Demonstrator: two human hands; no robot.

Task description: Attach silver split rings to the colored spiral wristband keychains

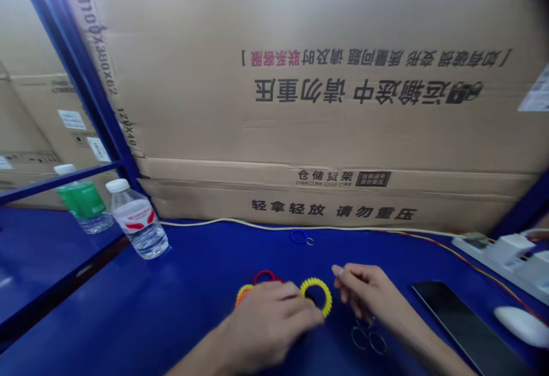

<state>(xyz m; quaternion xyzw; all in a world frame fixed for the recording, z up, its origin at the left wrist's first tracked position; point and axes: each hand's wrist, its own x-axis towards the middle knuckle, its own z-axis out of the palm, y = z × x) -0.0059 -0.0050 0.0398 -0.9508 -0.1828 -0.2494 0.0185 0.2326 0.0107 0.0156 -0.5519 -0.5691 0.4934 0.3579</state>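
Left hand (268,324) rests against the yellow spiral coil (316,297), grip unclear; right hand (364,290) pinched, any held item too small to tell; loose metal split rings (368,337) lie on the blue bench (206,267), a blue coil (299,236) already carrying one.

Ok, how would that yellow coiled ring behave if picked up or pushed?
The yellow coiled ring looks light and springy, so it would probably flex rather than hold stiff. Lying flat on the blue table, it would likely slide rather than roll.
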